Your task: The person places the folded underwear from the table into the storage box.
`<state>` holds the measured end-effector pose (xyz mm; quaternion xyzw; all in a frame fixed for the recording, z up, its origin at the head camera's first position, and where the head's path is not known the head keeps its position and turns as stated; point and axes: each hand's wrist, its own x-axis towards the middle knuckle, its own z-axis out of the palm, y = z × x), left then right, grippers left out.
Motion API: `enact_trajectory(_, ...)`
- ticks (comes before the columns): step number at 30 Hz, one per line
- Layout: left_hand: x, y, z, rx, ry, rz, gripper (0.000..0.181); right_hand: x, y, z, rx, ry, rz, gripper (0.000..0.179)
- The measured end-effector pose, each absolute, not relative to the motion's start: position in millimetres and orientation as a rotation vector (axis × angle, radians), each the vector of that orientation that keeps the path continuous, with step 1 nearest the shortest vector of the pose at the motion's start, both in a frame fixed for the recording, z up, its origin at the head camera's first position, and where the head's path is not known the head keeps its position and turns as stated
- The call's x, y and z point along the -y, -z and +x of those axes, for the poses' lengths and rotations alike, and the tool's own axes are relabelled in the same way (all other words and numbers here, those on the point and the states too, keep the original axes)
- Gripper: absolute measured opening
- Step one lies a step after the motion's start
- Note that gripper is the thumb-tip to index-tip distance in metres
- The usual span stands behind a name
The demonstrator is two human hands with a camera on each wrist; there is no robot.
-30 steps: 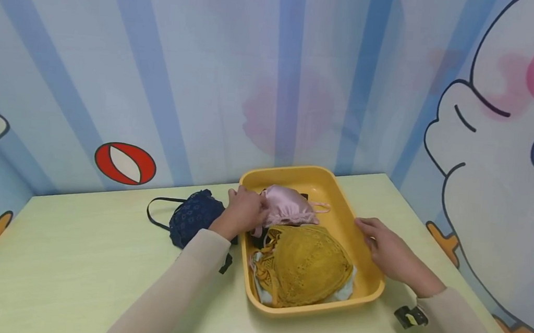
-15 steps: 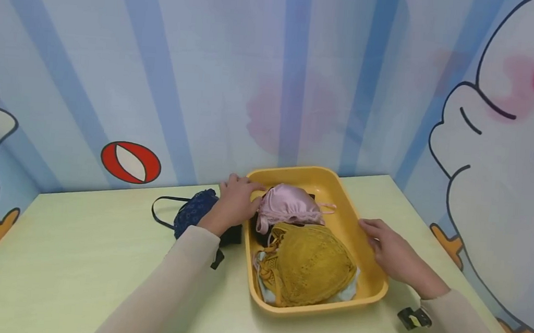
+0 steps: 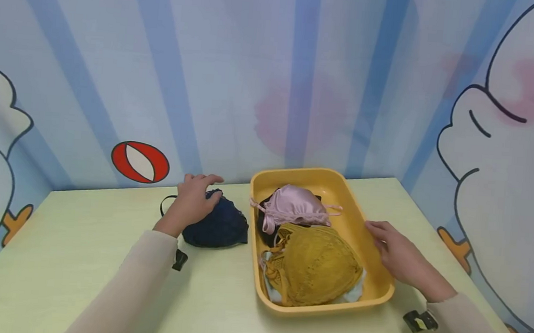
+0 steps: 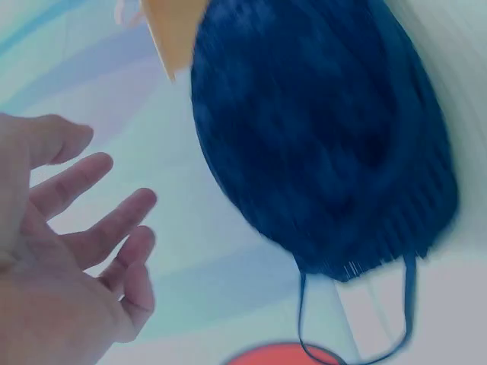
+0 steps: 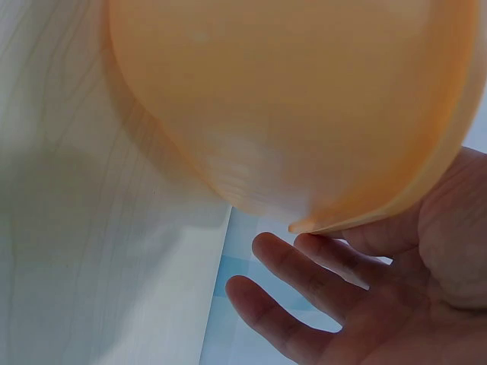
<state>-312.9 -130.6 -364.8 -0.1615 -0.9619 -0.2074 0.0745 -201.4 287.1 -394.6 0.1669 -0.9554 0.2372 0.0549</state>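
My left hand (image 3: 193, 202), fingers spread and loosely bent, is over the back left part of a navy lace bra (image 3: 217, 224) lying on the table left of a yellow tray (image 3: 257, 286). Nothing is between its fingers; the left wrist view shows the bra (image 4: 319, 137) apart from them. My right hand (image 3: 396, 255) holds the tray's right rim, thumb and index finger at the edge, while its other fingers (image 5: 304, 277) extend loosely below the rim in the right wrist view. Inside the tray, a mustard bra (image 3: 317, 267) lies in front of a pink satin bra (image 3: 296, 205).
Black fabric (image 3: 267, 232) shows under the pink bra and pale fabric (image 3: 356, 288) under the mustard one. A printed curtain (image 3: 226, 79) rises right behind the light table (image 3: 218, 309). Black straps (image 3: 419, 322) hang at both wrists.
My left hand has moved left from the pink bra in the tray, over the tray's left rim, to above the navy bra. My right hand stays at the tray's right rim.
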Motion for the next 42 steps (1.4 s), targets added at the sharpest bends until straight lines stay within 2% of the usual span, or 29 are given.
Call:
enact_trajectory(7, 165.7, 372.8, -312.5, 2.979, 0.667, -0.394, 0.045, -288.4, 395.2, -201.2, 2.911, -0.708, 0.505, 0.039)
enact_trajectory(12, 187.2, 383.5, -310.7, 3.121, 0.76, -0.262, 0.061, -288.0, 395.2, -201.3, 2.911, -0.707, 0.498, 0.039)
enact_trajectory(19, 195.8, 401.6, -311.2, 3.244, 0.827, -0.245, 0.074, -286.8, 394.9, -201.9, 2.911, -0.698, 0.499, 0.039)
enact_trajectory(35, 187.0, 413.5, -313.9, 3.176, 0.848, -0.387, 0.064, -286.5, 394.8, -201.5, 2.926, -0.688, 0.489, 0.039)
enact_trajectory(42, 180.2, 419.1, -317.1, 3.078, 0.903, -0.37, 0.045, -286.6, 395.4, -201.7, 2.918, -0.697, 0.485, 0.039)
